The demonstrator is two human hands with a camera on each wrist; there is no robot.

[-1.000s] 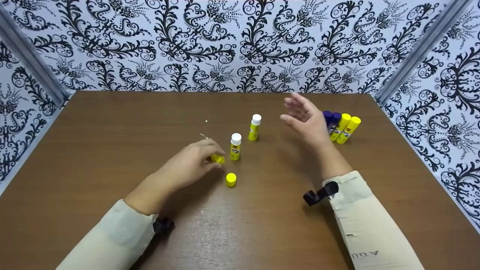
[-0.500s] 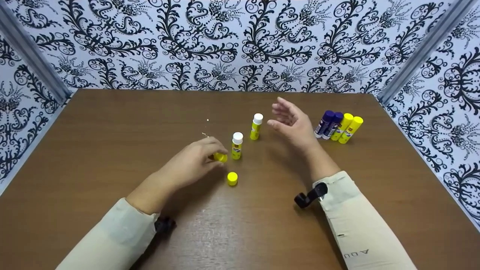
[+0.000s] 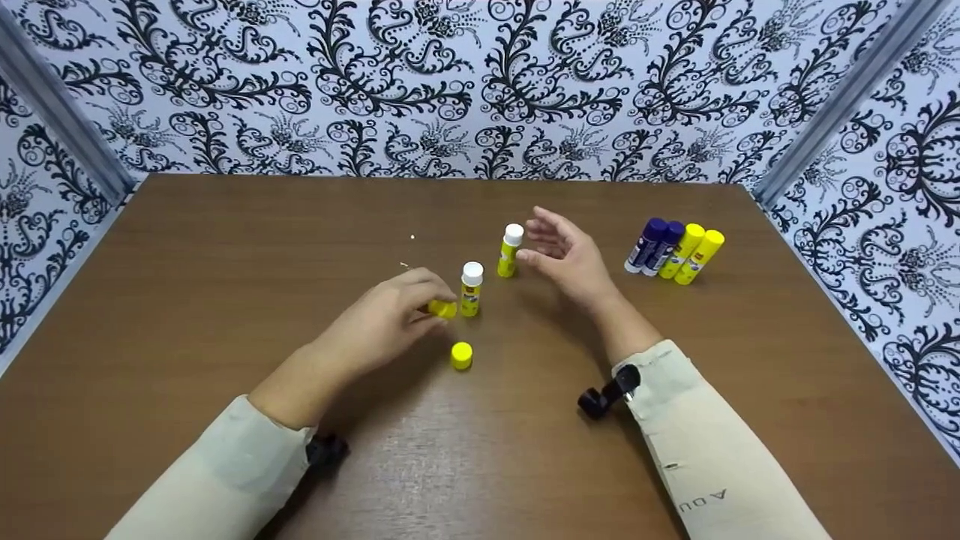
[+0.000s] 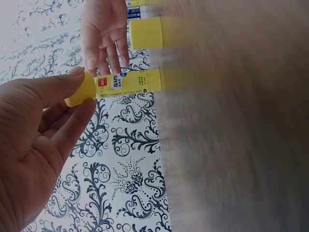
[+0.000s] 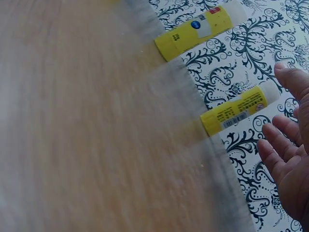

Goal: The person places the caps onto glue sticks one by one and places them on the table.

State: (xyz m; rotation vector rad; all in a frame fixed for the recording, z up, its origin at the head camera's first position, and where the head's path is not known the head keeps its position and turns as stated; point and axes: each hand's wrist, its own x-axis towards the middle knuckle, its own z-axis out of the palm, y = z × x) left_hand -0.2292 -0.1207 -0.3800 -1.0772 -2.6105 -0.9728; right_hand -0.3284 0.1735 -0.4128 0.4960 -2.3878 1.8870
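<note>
My left hand pinches a yellow glue stick cap between thumb and fingers, as the left wrist view also shows. Just right of it, a yellow glue stick with a white top stands upright on the table. Farther back stands a second glue stick, likewise white-topped. My right hand is close beside this rear stick, fingers spread around its right side and holding nothing; in the right wrist view a gap shows between the hand and the stick. A loose yellow cap sits in front of the nearer stick.
At the right, two purple glue sticks and two yellow glue sticks stand side by side in a row. Small white crumbs lie on the brown table. Patterned walls enclose the back and sides.
My right hand has moved left, away from the row of glue sticks and up to the rear white-topped one. The left hand stays nearly in place with its cap.
</note>
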